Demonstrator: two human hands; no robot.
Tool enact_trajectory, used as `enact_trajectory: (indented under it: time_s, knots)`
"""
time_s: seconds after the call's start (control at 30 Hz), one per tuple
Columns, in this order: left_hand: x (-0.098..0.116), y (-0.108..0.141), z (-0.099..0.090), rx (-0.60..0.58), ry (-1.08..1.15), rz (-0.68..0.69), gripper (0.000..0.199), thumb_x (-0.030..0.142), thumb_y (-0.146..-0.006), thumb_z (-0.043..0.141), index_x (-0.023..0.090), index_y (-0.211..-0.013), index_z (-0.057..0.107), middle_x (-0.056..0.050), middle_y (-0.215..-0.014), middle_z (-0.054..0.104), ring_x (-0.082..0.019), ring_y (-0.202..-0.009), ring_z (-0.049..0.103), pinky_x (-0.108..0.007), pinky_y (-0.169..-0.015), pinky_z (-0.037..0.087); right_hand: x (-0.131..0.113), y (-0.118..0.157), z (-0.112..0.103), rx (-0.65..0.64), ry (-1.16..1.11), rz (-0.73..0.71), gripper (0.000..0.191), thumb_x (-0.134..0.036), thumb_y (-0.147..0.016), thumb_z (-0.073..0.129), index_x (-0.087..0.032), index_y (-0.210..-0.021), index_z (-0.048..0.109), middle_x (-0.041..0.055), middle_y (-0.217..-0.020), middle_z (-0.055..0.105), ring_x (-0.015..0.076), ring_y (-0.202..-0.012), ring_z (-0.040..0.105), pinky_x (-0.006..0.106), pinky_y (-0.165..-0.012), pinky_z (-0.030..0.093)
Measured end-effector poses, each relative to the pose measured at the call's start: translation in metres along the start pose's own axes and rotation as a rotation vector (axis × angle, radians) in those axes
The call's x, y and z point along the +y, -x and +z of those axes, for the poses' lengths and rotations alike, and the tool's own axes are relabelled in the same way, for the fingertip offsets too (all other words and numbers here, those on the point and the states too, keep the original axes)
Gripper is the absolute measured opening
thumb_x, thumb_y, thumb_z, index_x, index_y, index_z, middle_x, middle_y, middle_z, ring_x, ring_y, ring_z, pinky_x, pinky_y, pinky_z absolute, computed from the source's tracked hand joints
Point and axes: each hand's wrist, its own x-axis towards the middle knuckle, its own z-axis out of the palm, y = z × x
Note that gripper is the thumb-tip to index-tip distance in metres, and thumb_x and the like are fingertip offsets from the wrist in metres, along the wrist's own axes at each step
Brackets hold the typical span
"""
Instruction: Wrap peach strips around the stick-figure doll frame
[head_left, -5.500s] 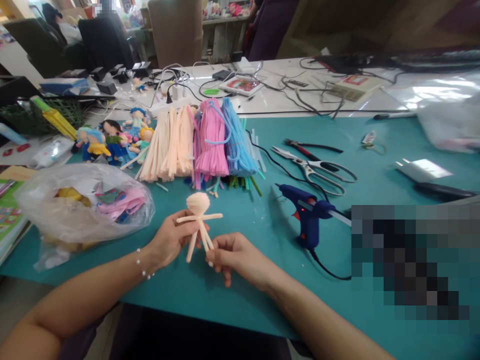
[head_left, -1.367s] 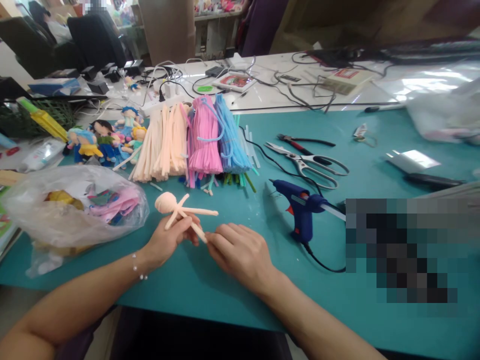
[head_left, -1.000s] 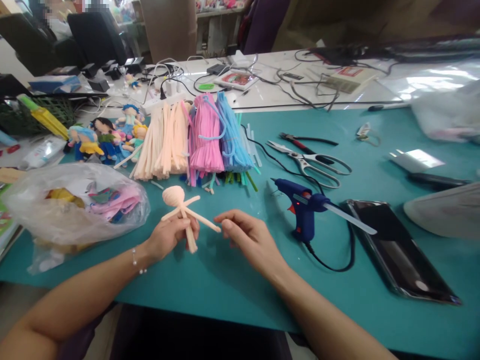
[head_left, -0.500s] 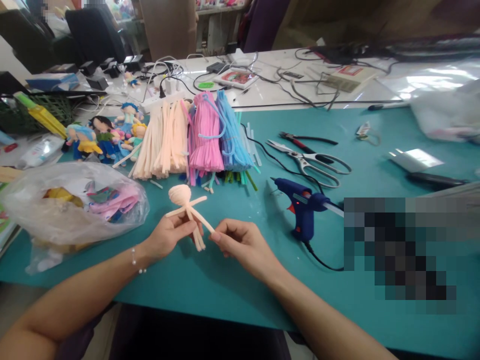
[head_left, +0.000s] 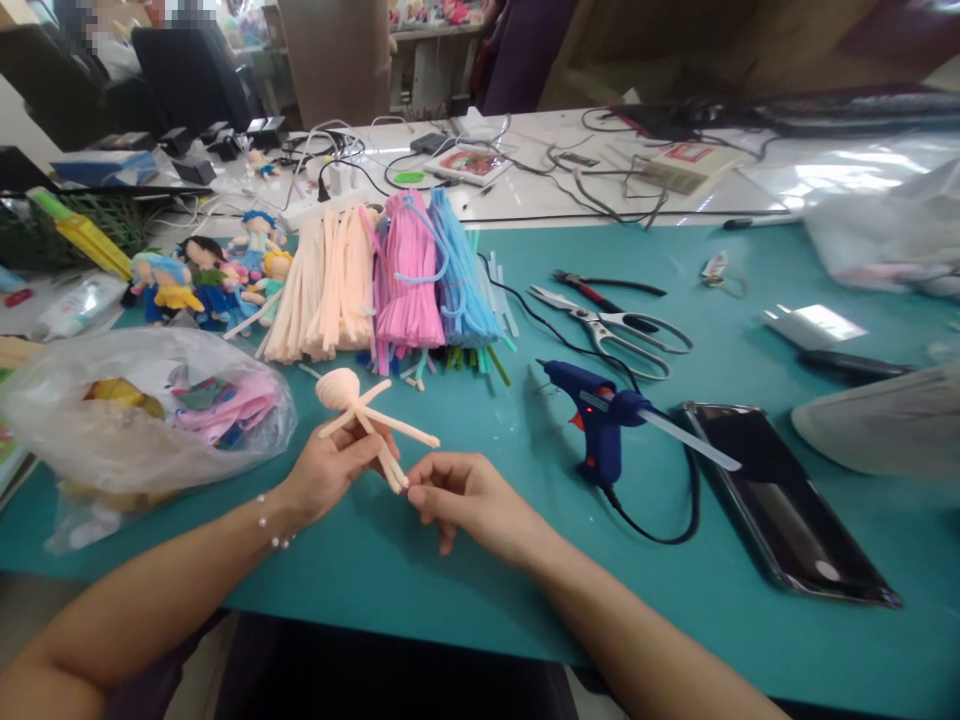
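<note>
Craft workshop in an office-like room, green work mat (head_left: pixel 360 580), glue gun (head_left: pixel 602 412), scissors (head_left: pixel 600 322), bundled pipe cleaners (head_left: pixel 411 275), small dolls (head_left: pixel 176 288), dark chair (head_left: pixel 193 85) behind.

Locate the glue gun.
In the head view, the glue gun is right of the right hand, below the scissors and left of the phone.

The figure (head_left: pixel 337 390) looked soft, fuzzy and matt, its head ridged with coils, much like the plush pink stems (head_left: pixel 411 285). The glue gun (head_left: pixel 600 415) was smooth plastic, its glue stick (head_left: pixel 694 440) translucent; the scissors (head_left: pixel 593 317) bright metal, the phone (head_left: pixel 780 500) glossy, the bag (head_left: pixel 150 455) thin, crinkled plastic, the mat (head_left: pixel 487 420) smooth and matt
</note>
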Motion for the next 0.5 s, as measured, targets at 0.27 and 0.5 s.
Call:
enact_trajectory:
  time_s: [0.27,0.5]
  knots:
    - [-0.0055,0.0005,-0.0027,-0.039,-0.069,-0.022,0.023,0.022,-0.057,0.078,0.014,-0.073,0.063,-0.001,-0.065,0.066,-0.013,-0.058,0.061,-0.025,-0.057,0.051,0.0019,-0.0012,0.0060,0.085,0.046,-0.049,0.020,-0.033,-0.065,0.064,-0.014,-0.062,0.057,-0.0065,-0.046,0.049,0.0037,-0.037,0.044,0.015,-0.035,0.043]
    - [-0.0073,0.0028,-0.0030,-0.088,-0.186,-0.019,0.023,0.020,-0.057,0.076,0.015,-0.073,0.060,0.000,-0.060,0.065,-0.013,-0.055,0.061,-0.026,-0.058,0.051,0.0055,-0.0026,0.0088,0.128,0.093,-0.086,0.016,-0.028,-0.068,0.061,-0.015,-0.061,0.057,-0.0072,-0.046,0.043,0.0035,-0.039,0.039,0.014,-0.035,0.041]
